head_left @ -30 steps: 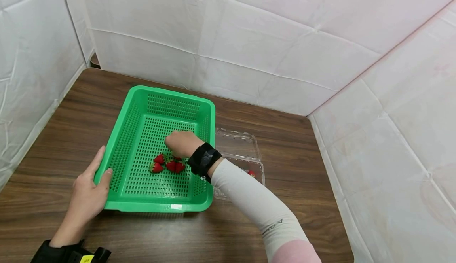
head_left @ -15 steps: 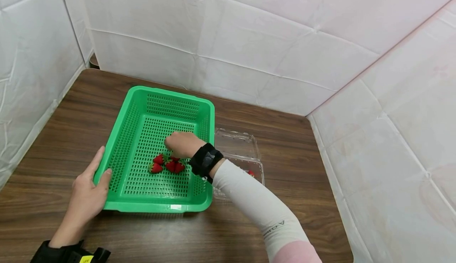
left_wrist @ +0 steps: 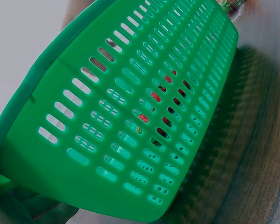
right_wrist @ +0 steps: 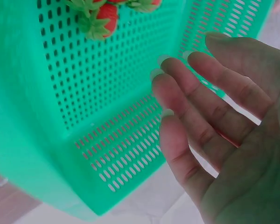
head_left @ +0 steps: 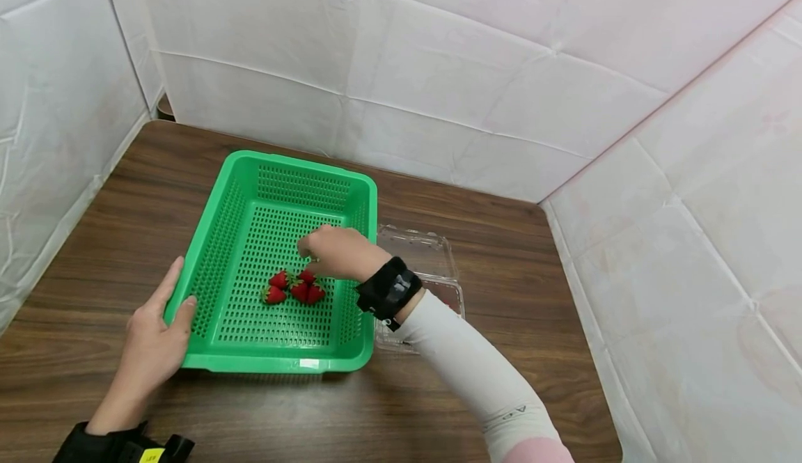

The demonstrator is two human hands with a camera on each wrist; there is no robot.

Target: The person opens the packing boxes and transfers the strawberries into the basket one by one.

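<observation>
A green perforated plastic basket stands on the table. Several red strawberries with green caps lie grouped on its floor. My left hand holds the basket's left side, thumb at the rim and fingers along the outside; in the left wrist view the hand is mostly hidden under the rim. Above the basket floor, just beyond the strawberries, is my right hand. The right wrist view shows that hand empty, its fingers loosely bent and apart from the fruit.
Right of the basket lies a clear plastic clamshell box with its lid folded back; a bit of red shows inside, partly behind my right arm. White sheeting encloses the brown wooden table at the back and sides.
My right hand has moved slightly right, away from the strawberries, and its fingers have loosened. One more strawberry beneath it is uncovered. The left hand and basket stay put.
</observation>
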